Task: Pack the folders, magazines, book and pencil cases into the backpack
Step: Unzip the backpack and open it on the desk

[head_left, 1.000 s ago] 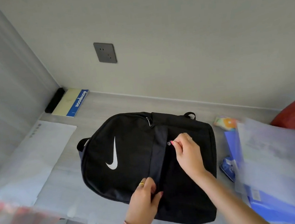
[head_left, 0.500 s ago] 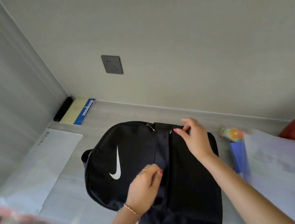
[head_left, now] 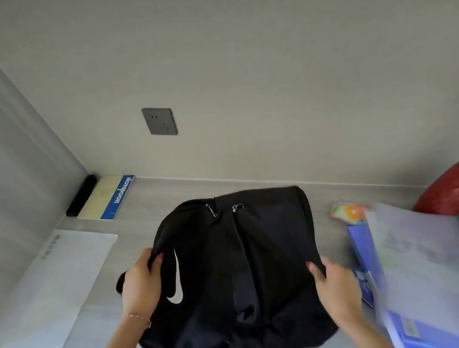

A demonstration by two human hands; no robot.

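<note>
- Black backpack (head_left: 234, 273) lies flat on the grey table (head_left: 168, 198), white logo up, two zipper pulls at its far edge.
- Left hand (head_left: 140, 284) clamps the bag's left edge, fingers curled over the fabric.
- Right hand (head_left: 335, 284) grips the right edge, thumb on top.
- Stacked folders (head_left: 421, 260) lie just right of the bag; notebook (head_left: 111, 197) sits in the far-left corner.
</note>
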